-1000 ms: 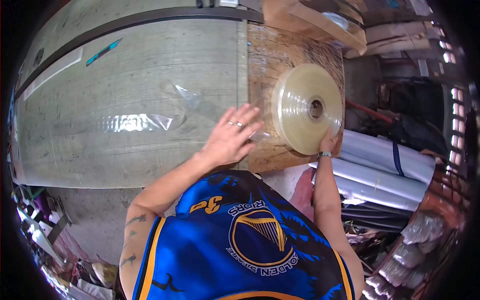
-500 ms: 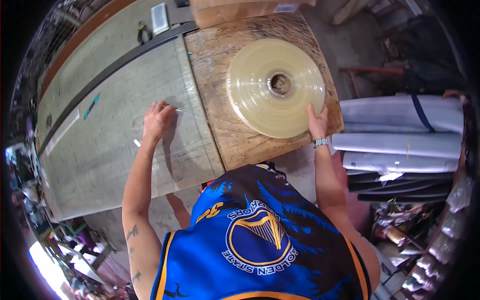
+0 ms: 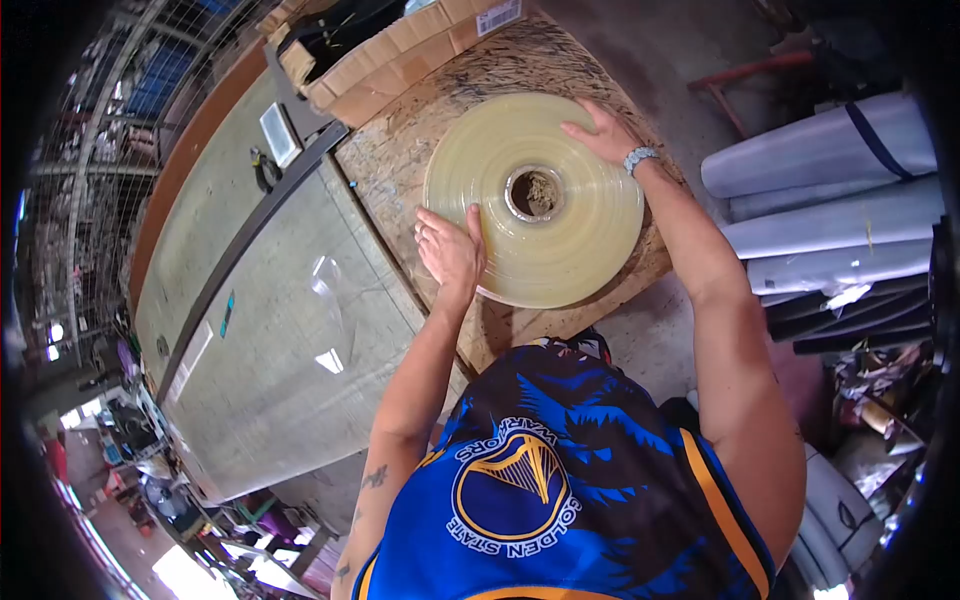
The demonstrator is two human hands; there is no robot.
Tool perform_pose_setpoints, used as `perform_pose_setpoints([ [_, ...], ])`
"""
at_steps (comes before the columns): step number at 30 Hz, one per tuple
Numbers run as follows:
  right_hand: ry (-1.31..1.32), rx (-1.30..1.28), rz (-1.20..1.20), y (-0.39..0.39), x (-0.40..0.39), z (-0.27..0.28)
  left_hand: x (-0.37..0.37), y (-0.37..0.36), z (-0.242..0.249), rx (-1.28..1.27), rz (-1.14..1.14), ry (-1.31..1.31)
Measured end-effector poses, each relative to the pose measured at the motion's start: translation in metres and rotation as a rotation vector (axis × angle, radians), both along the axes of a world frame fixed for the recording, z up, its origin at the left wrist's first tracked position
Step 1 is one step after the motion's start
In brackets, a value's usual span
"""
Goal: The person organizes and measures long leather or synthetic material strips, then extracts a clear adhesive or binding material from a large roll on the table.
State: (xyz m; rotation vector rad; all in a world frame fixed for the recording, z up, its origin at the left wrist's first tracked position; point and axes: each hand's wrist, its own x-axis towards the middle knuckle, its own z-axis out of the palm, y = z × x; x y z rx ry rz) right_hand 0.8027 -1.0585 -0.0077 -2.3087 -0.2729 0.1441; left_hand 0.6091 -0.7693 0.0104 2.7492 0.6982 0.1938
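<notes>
A large flat roll of clear yellowish plastic film point(image 3: 480, 140) lies on its side on a wooden board point(image 3: 390, 185), its hollow core facing up. At the roll's left edge is my left hand point(image 3: 452, 250), thumb on the top face and fingers along the outer rim. Across from it, my right hand point(image 3: 607, 135) holds the upper right edge, with the thumb on top and the fingers reaching over the rim. The underside of the roll is hidden.
A clear-topped work table point(image 3: 260, 400) adjoins the board on the left, with a teal cutter point(image 3: 227, 313), pliers point(image 3: 265, 171) and a dark metal bar point(image 3: 240, 240) on it. An open cardboard box point(image 3: 400, 60) stands behind. Large wrapped rolls point(image 3: 825, 215) are stacked at right.
My left hand has left the table and come right onto the roll's edge. My right hand has shifted up along the roll's rim. The camera view has turned.
</notes>
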Motion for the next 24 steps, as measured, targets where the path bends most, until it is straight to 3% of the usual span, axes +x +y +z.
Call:
perform_pose_setpoints([
  [2, 0.047, -0.066, 0.01, -0.001, -0.002, -0.002, 0.006, 0.009, -0.003, 0.033, -0.089, 0.007],
  [5, 0.154, 0.059, -0.094, -0.004, -0.03, 0.027, 0.019, 0.029, 0.003, -0.015, -0.208, 0.06],
  [9, -0.132, -0.016, -0.321, -0.017, -0.083, -0.006, 0.079, 0.057, 0.002, -0.052, -0.48, 0.066],
  [11, -0.019, 0.173, -0.407, -0.004, -0.125, 0.008, 0.117, 0.069, 0.002, -0.062, -0.704, 0.041],
  [13, 0.095, 0.104, -0.554, 0.002, -0.167, 0.004, 0.156, 0.072, 0.0, -0.115, -0.878, 0.029],
  [15, -0.051, 0.23, -0.641, 0.03, -0.203, 0.003, 0.186, 0.065, 0.017, -0.171, -0.992, 0.144],
  [17, -0.099, 0.11, -0.69, 0.031, -0.24, -0.019, 0.205, 0.055, 0.008, -0.208, -1.061, 0.125],
  [20, -0.107, 0.083, -0.733, 0.037, -0.239, -0.027, 0.193, 0.066, -0.004, -0.367, -0.922, 0.101],
  [21, -0.086, 0.088, -0.752, 0.037, -0.242, -0.026, 0.175, 0.078, 0.002, -0.394, -0.846, 0.09],
  [22, -0.121, -0.087, -0.773, 0.035, -0.245, -0.034, 0.147, 0.102, 0.01, -0.416, -0.773, 0.077],
  [24, -0.167, -0.017, -0.709, 0.033, -0.238, -0.031, 0.083, 0.15, 0.009, -0.559, -0.772, 0.008],
])
